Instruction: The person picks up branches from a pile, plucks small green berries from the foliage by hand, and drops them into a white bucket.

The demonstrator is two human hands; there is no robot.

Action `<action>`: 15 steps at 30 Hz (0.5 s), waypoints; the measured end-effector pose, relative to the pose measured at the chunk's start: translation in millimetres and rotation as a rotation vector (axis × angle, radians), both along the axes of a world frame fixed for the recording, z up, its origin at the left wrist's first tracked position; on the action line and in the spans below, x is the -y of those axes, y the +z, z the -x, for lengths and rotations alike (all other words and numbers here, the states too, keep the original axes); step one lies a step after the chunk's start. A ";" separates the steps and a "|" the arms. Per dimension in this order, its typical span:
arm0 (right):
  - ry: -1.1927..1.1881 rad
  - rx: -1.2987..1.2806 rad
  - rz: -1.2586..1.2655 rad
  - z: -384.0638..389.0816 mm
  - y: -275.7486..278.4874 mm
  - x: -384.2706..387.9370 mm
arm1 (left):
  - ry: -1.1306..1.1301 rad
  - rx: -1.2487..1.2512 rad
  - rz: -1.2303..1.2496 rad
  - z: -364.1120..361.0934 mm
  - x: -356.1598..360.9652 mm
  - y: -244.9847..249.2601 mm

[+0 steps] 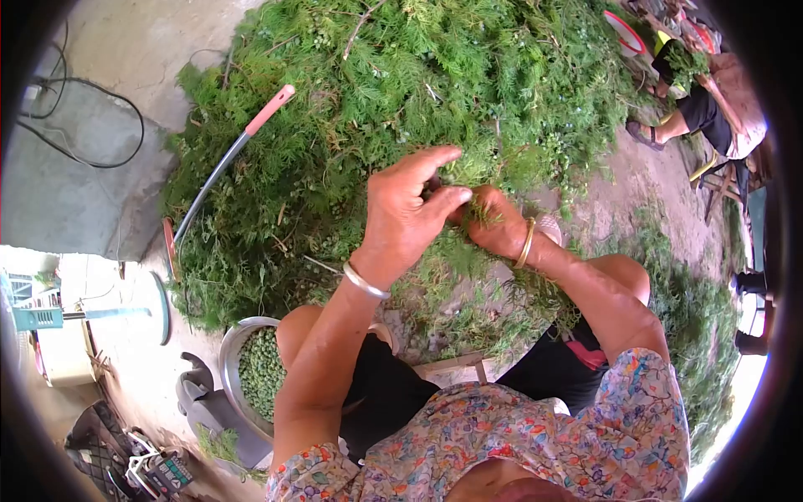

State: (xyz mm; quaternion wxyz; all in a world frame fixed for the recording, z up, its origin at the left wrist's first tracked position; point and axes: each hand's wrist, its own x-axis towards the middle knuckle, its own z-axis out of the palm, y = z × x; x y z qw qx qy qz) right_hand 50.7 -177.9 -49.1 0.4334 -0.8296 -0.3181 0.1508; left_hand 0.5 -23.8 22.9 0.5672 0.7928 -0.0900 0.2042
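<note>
My right hand [499,224], wearing a gold-coloured bangle, is closed around a green cypress-like sprig [483,214] whose leafy tail hangs below the fist. My left hand [403,203], with a silver bangle at the wrist, is right beside it. Its thumb and forefinger are spread apart, the thumb tip close to the sprig. The other left fingers are mostly hidden behind the hand. Beyond both hands rises a large heap of green branches [418,75], dotted with small pale berries. By my left knee stands a metal basin [230,356] filled with small green berries [262,368].
A long tool with a red handle [269,110] leans on the heap's left side. A pedestal fan [157,309] and a grey concrete block [92,188] with black cable are at left. Another person [726,105] sits at the upper right. Loose greenery [694,335] covers the right floor.
</note>
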 end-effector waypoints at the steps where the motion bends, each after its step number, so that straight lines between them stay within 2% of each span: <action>1: -0.008 -0.105 -0.158 4.2 -1.3 -0.3 | 0.048 0.046 -0.088 -3.3 -0.4 -9.3; 2: -0.016 -0.099 -0.158 8.8 -3.4 -0.1 | 0.094 0.095 -0.174 -5.5 0.8 -16.6; 3: -0.028 -0.099 -0.154 13.0 -6.3 0.2 | 0.098 0.094 -0.054 -5.2 1.2 -20.1; 6: -0.017 -0.020 -0.284 21.2 -10.3 3.9 | -0.011 -0.338 0.410 9.9 -9.9 5.9; 8: -0.003 0.071 -0.249 26.9 24.2 6.5 | -0.105 -0.519 0.840 16.9 -20.6 13.4; 9: -0.041 0.130 -0.294 29.1 25.2 7.1 | -0.164 -0.494 0.942 18.9 -29.5 8.8; 10: -0.043 0.134 -0.294 29.8 28.5 12.3 | -0.378 -0.499 1.241 19.0 -46.6 10.2; 12: -0.040 0.340 0.100 26.5 36.4 24.9 | -0.449 -0.281 1.457 38.6 -72.5 41.6; 13: -0.183 -0.059 0.218 24.1 70.6 31.1 | -0.460 -0.153 1.396 55.2 -89.4 54.2; 15: -0.308 -0.051 -0.200 21.9 79.6 60.0 | -0.165 -0.034 1.236 101.0 -120.5 65.7</action>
